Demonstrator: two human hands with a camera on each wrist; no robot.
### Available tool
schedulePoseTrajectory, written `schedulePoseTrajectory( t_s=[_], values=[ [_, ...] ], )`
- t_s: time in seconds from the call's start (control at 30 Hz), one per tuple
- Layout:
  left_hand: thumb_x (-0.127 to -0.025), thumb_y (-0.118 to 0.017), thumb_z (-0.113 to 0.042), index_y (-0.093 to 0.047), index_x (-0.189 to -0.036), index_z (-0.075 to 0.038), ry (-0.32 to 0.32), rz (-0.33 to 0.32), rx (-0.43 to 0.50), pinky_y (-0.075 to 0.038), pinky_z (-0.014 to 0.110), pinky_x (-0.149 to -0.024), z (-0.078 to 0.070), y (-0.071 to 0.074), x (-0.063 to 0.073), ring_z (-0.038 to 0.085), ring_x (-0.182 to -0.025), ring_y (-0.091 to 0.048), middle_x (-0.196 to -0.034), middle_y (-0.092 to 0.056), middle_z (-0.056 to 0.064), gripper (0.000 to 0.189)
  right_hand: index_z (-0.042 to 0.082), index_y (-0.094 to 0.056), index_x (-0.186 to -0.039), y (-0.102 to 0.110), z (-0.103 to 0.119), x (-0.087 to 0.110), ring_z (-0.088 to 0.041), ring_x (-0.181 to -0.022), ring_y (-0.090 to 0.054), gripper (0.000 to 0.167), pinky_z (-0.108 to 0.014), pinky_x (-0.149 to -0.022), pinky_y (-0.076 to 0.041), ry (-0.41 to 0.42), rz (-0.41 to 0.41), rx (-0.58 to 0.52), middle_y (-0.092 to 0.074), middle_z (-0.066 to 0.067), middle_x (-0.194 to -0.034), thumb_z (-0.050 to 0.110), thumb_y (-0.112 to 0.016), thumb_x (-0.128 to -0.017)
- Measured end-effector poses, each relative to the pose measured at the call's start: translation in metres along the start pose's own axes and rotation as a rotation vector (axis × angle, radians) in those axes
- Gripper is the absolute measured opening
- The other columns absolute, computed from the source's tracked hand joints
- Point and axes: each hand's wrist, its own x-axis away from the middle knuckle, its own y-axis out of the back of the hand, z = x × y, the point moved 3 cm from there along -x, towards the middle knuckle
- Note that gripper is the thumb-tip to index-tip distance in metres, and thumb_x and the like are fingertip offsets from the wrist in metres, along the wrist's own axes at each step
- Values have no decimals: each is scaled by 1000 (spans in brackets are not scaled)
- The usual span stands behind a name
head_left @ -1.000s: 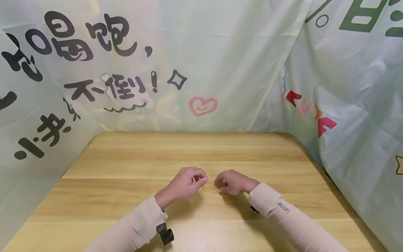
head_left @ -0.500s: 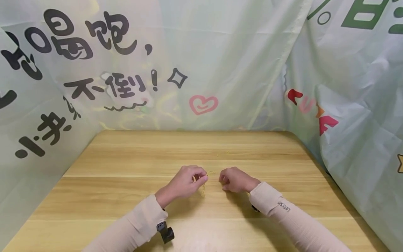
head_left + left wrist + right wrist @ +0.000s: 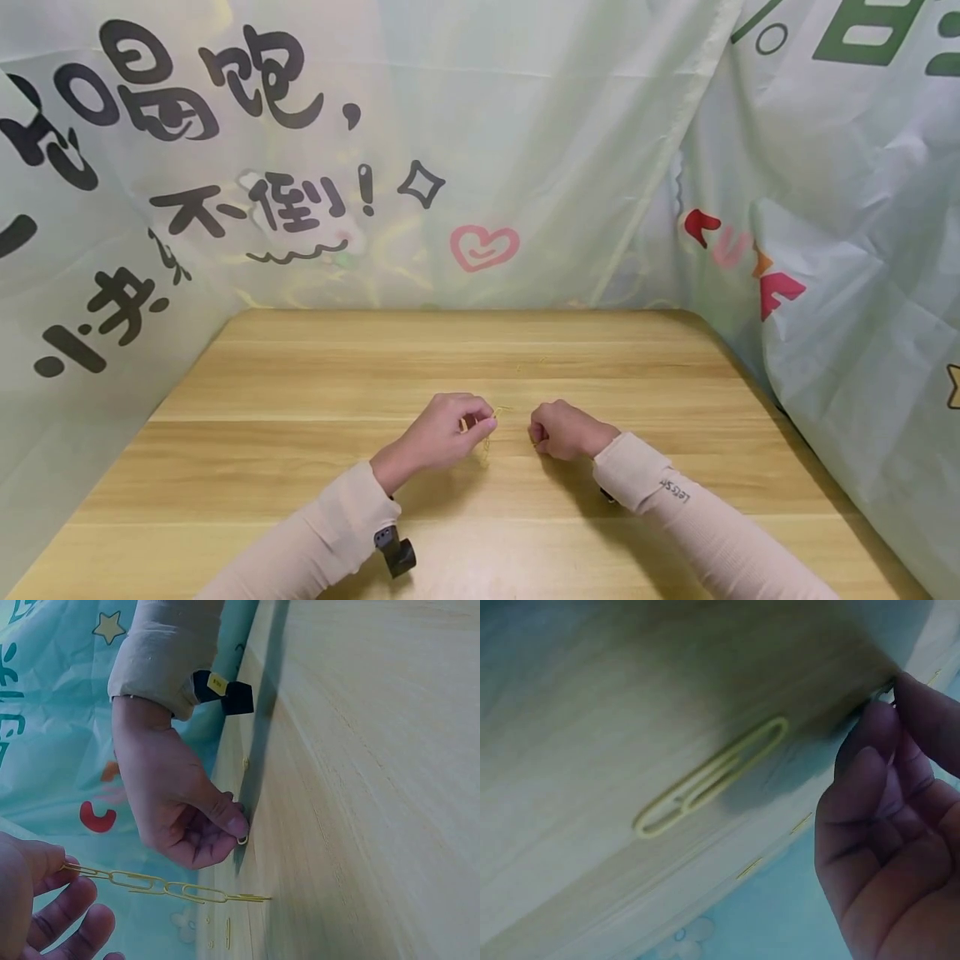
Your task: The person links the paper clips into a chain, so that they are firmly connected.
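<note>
My left hand pinches one end of a short chain of linked yellow paper clips between thumb and forefinger. The rest of the chain hangs from the fingertips, just above the table. To its right, my right hand is low at the tabletop with thumb and fingers together. Between these fingertips the end of a single paper clip shows in the left wrist view; most of it is hidden by the fingers. Beside that hand, another yellow paper clip lies flat on the wood.
Two loose paper clips, one of them a small yellow clip, lie farther back on the wooden table. Printed cloth stands behind the table and along both sides. A black wrist camera hangs under the left sleeve.
My right hand has shifted slightly right, away from the chain, and its fingers have closed together on a paper clip at the table. My left hand keeps the chain in nearly the same place.
</note>
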Motion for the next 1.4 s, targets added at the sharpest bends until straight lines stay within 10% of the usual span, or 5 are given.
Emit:
schedulePoseTrajectory(
  t_s=[0.23,0.6,1.03,1.4],
  values=[
    [-95,-59,-13,-68,-88,-6,2,20,-13,-51,26,-65,1,0,0,5,-70,-56,-76,-62,-7,14,7,-63,-90,3,4,2,-8,-53,-39,16,-24,-52,-36,45,28,-118,-47,4,-61,-8,-59,-88],
    [-94,-61,-13,-68,-87,-8,-19,10,-28,-52,26,-65,0,1,-2,5,-69,-57,-75,-62,-6,12,-1,-61,-98,20,19,2,-7,-62,-47,10,-25,-58,-45,222,-162,-273,-56,4,-74,-5,-61,-89],
    [-93,-61,-13,-68,-87,-7,-18,13,-24,-53,28,-64,1,1,0,6,-69,-57,-75,-63,-5,11,-6,-56,-100,24,24,6,-39,-71,-63,8,-27,-57,-51,160,-200,-561,-59,-7,-79,-6,-57,-91],
    [-95,-60,-14,-69,-88,-7,-16,16,-6,-50,23,-64,3,1,0,8,-70,-58,-76,-63,-6,12,3,-59,-88,28,28,7,-11,-65,-52,9,-23,-57,-45,228,-286,-521,-61,-11,-77,-5,-63,-90]
  ],
)
